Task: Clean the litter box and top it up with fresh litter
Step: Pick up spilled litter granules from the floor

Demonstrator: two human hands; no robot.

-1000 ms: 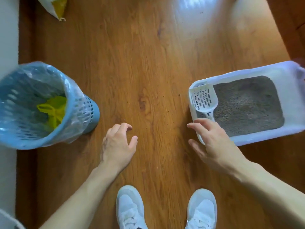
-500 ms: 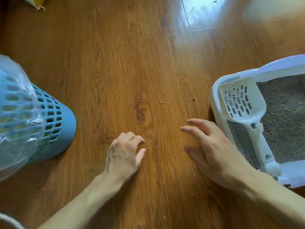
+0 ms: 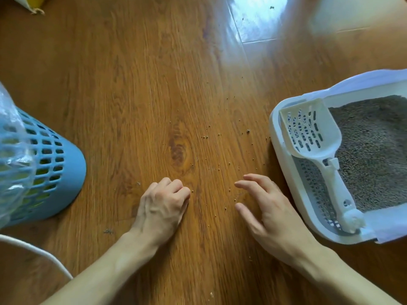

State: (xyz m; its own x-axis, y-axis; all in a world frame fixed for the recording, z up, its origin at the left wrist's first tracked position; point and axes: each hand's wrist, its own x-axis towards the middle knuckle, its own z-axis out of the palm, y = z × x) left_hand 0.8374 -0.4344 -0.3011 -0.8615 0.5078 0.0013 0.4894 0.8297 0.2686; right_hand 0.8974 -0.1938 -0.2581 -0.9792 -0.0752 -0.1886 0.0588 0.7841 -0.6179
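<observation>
Both your hands hold nothing: the left hand (image 3: 161, 205) is curled in a loose fist on the floor (image 3: 154, 84), the right hand (image 3: 267, 211) spread beside the litter box (image 3: 279, 155). Its scoop (image 3: 312, 137) rests on the rim; knock the handle and granules (image 3: 222, 150) could scatter further.

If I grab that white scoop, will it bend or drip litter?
Probably stiff: the scoop looks like moulded plastic with a straight handle. Likely light, since its bowl is thin and full of slots. It looks empty, so little should fall; any loose grains would slip through the slots into the litter box.
</observation>
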